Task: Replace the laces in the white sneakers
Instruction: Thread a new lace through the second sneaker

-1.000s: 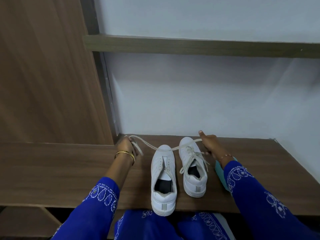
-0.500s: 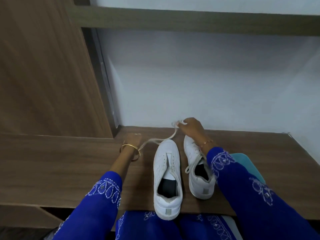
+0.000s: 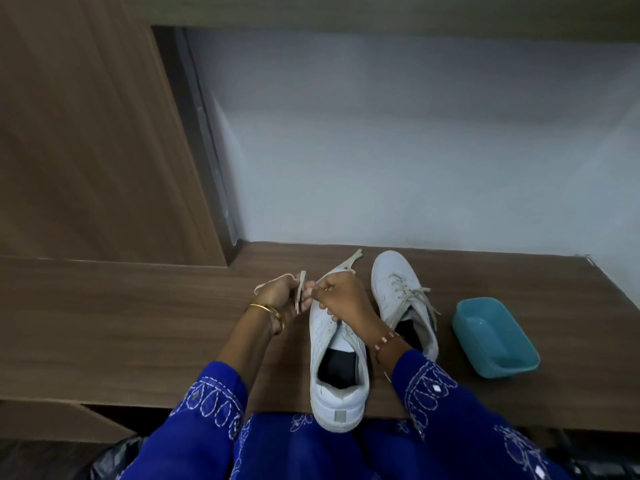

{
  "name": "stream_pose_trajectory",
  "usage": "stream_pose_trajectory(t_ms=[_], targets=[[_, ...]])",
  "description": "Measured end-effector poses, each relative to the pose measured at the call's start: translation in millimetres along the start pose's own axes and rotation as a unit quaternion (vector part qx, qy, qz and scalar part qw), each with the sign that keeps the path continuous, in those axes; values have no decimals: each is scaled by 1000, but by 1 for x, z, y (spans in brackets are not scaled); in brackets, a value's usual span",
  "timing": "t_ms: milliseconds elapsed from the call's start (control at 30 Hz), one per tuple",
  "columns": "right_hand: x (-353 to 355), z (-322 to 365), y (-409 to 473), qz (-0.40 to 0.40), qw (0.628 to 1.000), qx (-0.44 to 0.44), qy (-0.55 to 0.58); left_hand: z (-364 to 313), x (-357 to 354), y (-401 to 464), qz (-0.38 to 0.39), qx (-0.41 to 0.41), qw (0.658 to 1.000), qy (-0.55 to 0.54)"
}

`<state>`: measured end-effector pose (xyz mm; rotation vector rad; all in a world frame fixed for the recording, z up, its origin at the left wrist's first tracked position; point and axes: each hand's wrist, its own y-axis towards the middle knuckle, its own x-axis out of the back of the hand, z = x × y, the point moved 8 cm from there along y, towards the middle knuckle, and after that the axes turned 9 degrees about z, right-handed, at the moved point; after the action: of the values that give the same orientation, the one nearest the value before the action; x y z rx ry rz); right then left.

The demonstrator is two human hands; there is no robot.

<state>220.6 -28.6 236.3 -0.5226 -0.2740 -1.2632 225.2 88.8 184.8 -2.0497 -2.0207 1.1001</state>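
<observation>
— Head view: where, the unlaced white leather sneaker (image 3: 337,362)?

— On the brown wood-grain worktop (image 3: 138,334), heel at the near edge, toe pointing away toward the pale wall. Long axis running straight out from the body, eyelet rows open along it.

— And the hands?

— Both just above and beside its toe end. Left hand (image 3: 277,294) a little to the left of the shoe, fingers curled round a flat cream-coloured lace (image 3: 300,289), a loop trailing off behind the knuckles. Right hand (image 3: 341,294) directly over the forefoot, pinching another stretch of the same lace, a loose end poking out past the toe.

— Nearer of the two?

— The right, sitting over the front eyelets; probably the one to feed the tip in, the left to steady the slack.

— Other shoe?

— Second white leather sneaker (image 3: 401,296) just to the right, parallel, already carrying a lace. Beyond it, a turquoise plastic tub (image 3: 495,336), apart from both shoes.

— Lace through any eyelet yet?

— Cannot tell; hidden under the right hand.
</observation>
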Motion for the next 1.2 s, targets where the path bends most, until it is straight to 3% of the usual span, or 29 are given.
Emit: stream_pose_trajectory(t_ms=[233, 500, 633, 700, 767, 867, 933, 1000, 1100, 1200], targets=[[0, -5, -11, -33, 999, -19, -4, 6, -13, -17, 26, -18, 999, 4], [-3, -13, -15, 5, 997, -73, 17, 10, -28, -20, 77, -24, 996, 24], [22, -21, -12, -55, 992, -73, 83, 13, -21, -11, 48, -28, 997, 50], [40, -32, -11, -95, 983, -76, 138, 12, -11, -4, 1, -49, 991, 123], [51, -43, -10, -117, 972, -80, 189, 9, -1, 3, -41, -87, 952, 290], [55, -59, -7, -125, 956, -93, 247, 9, 1, 16, -80, -105, 854, 504], [53, -69, -3, -130, 952, -104, 257, 4, -1, 18, -119, -103, 789, 594], [51, -75, 0, -137, 953, -107, 249, -6, -2, 13, -161, -108, 753, 629], [49, -85, 5, -144, 956, -101, 233, -15, -3, 10, -200, -134, 720, 651], [45, -94, 8, -149, 960, -97, 216, -10, -17, 11, -145, -201, 736, 630]])
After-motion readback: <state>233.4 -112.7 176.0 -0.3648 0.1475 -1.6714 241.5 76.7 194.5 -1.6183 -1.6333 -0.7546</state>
